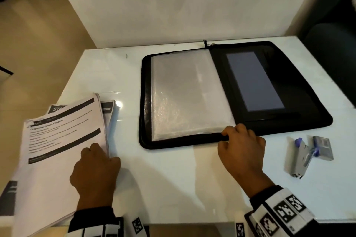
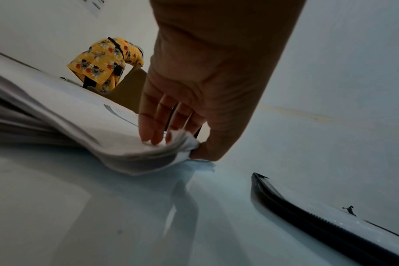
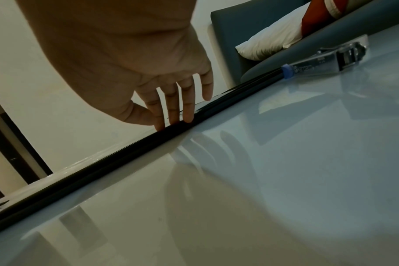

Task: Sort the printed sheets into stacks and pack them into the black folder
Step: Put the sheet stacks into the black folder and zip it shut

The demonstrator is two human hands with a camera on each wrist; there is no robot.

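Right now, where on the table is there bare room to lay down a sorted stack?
Bare table shows between the left hand and right hand, and behind the printed sheets, left of the black folder. The right side is crowded by the stapler.

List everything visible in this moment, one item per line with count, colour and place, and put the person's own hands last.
table: one, glossy white, under everything.
black folder: one, black, lying open at table centre-right.
plastic sleeves: count unclear, clear, on the folder's left half.
printed sheets: one loose pile, white with black bars, table's left edge.
stapler: one, grey with blue parts, right of the folder.
second person: one, yellow floral clothing, background of the left wrist view.
left hand: fingers on top and thumb beneath, pinches the pile's corner.
right hand: straight fingertips rest on the folder's near edge.
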